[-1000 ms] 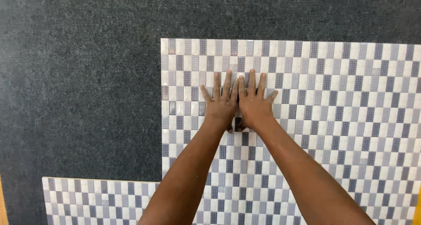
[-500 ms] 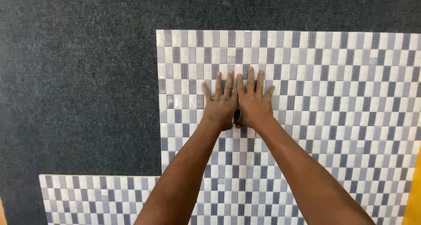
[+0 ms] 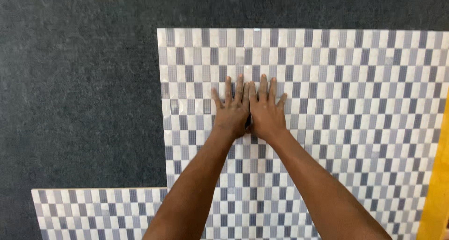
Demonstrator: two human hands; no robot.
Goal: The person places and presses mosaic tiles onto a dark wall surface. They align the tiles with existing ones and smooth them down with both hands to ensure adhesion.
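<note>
Lower tile panel cut off by bottom edge.

Single head view, close, facing flat onto tiled surface.

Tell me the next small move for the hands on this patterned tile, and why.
Probably spread them apart and press outward. The left hand and right hand lie flat, side by side, at the middle of the checkered tile on the dark grey surface; its edges go unpressed.
</note>
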